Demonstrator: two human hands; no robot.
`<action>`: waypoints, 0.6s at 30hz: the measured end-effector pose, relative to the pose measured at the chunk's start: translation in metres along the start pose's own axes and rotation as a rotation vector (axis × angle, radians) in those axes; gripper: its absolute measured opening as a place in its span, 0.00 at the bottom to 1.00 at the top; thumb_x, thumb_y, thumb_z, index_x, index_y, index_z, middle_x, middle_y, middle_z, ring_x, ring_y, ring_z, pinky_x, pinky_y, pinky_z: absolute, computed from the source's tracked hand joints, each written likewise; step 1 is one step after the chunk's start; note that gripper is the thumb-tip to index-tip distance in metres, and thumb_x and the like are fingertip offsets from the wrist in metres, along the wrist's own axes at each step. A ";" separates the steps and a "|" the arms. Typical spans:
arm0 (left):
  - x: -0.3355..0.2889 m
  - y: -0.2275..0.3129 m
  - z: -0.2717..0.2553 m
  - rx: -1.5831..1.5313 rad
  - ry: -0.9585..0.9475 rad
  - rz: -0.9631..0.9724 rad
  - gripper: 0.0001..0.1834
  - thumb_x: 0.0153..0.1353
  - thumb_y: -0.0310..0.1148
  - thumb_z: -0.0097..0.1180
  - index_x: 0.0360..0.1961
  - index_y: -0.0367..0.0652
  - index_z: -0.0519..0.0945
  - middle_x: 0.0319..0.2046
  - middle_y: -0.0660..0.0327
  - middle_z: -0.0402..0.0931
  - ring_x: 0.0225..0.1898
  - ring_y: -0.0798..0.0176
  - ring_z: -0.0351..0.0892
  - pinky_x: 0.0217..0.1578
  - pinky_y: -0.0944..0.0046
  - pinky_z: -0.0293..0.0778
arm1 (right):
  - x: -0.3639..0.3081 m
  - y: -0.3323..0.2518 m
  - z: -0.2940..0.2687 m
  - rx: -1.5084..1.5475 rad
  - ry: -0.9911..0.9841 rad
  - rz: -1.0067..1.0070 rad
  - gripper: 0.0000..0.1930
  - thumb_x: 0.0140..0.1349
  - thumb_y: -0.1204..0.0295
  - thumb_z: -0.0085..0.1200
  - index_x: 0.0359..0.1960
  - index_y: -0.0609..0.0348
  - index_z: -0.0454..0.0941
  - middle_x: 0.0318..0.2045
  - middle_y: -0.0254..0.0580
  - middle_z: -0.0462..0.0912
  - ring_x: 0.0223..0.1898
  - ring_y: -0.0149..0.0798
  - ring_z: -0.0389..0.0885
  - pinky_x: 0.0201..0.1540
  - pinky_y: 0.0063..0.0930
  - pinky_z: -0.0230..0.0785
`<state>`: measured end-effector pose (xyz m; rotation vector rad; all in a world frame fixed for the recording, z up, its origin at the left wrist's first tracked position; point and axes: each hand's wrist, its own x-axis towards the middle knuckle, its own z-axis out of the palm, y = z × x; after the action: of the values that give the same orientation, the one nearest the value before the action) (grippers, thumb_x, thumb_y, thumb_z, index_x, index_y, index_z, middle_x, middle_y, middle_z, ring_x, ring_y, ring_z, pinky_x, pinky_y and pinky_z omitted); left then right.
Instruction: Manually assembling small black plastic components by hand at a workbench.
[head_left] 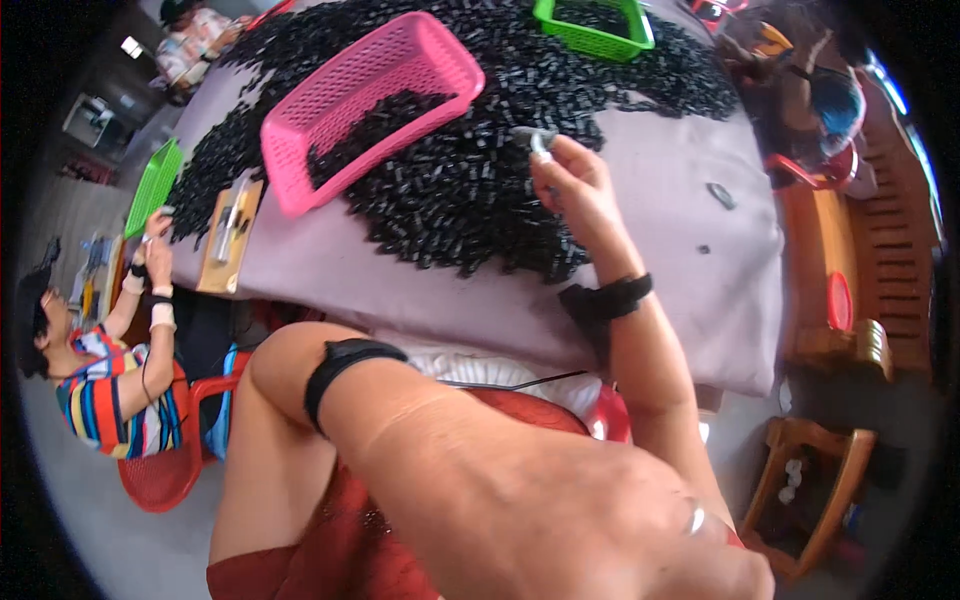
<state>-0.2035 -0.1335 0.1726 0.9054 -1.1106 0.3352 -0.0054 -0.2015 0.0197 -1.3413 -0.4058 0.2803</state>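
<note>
My right hand [580,190] reaches over the near right side of a big heap of small glossy black pieces [470,200]. Its thumb and fingertips are pinched round a small grey piece [541,140], too small to name by kind. Close to the camera, my left arm crosses over my lap, with my left hand [630,510] large and blurred at the lower right. A ring shows on it, but its fingertips are hidden. Both wrists wear black bands. Up and left of my right hand, a pink perforated basket [290,190] rests tilted on the heap, with black pieces inside.
The table has a pale cloth [680,260], where a small dark piece [721,195] lies apart. A green basket [600,43] stands at the far side, another green basket [155,188] at the left. Several people sit around. A wooden stool [855,470] stands at the lower right.
</note>
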 end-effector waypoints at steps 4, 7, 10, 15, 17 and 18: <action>-0.004 0.007 0.007 -0.103 -0.023 0.015 0.08 0.57 0.20 0.54 0.38 0.29 0.82 0.35 0.51 0.78 0.31 0.60 0.77 0.28 0.66 0.73 | -0.004 -0.006 -0.001 0.047 0.014 0.022 0.06 0.64 0.69 0.54 0.37 0.58 0.75 0.23 0.23 0.71 0.22 0.17 0.64 0.21 0.14 0.54; 0.004 0.000 -0.005 0.056 -0.173 0.169 0.10 0.55 0.21 0.54 0.37 0.33 0.82 0.37 0.51 0.78 0.26 0.62 0.76 0.25 0.68 0.72 | -0.001 0.003 -0.003 0.088 -0.016 -0.005 0.06 0.64 0.70 0.54 0.38 0.58 0.76 0.22 0.22 0.70 0.22 0.17 0.65 0.22 0.14 0.55; 0.011 0.013 -0.019 0.455 -0.273 0.244 0.09 0.56 0.28 0.54 0.36 0.40 0.82 0.38 0.53 0.80 0.25 0.63 0.76 0.26 0.67 0.73 | -0.003 -0.001 0.000 0.076 -0.025 -0.017 0.06 0.64 0.70 0.53 0.36 0.58 0.75 0.21 0.23 0.70 0.21 0.18 0.65 0.22 0.14 0.56; 0.022 0.049 -0.029 0.599 -0.437 0.059 0.10 0.59 0.34 0.53 0.39 0.42 0.77 0.32 0.55 0.80 0.25 0.60 0.78 0.26 0.64 0.75 | -0.005 -0.003 -0.001 0.048 -0.037 -0.027 0.06 0.64 0.69 0.53 0.35 0.58 0.75 0.21 0.24 0.71 0.21 0.18 0.66 0.22 0.15 0.58; 0.018 0.059 -0.024 0.621 -0.283 -0.096 0.14 0.61 0.36 0.51 0.46 0.42 0.74 0.33 0.57 0.79 0.23 0.59 0.78 0.25 0.62 0.74 | -0.005 -0.002 -0.003 0.037 -0.032 -0.024 0.06 0.64 0.69 0.53 0.35 0.58 0.75 0.21 0.24 0.71 0.21 0.18 0.66 0.22 0.15 0.58; 0.014 0.057 -0.031 0.620 -0.280 -0.091 0.14 0.61 0.36 0.51 0.46 0.42 0.74 0.33 0.57 0.79 0.23 0.59 0.78 0.25 0.62 0.74 | -0.005 -0.001 -0.004 0.033 -0.030 -0.018 0.06 0.64 0.69 0.53 0.36 0.58 0.75 0.21 0.24 0.71 0.22 0.18 0.66 0.22 0.15 0.58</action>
<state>-0.2146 -0.0780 0.2066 1.5844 -1.2376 0.5011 -0.0080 -0.2076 0.0189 -1.3017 -0.4369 0.2913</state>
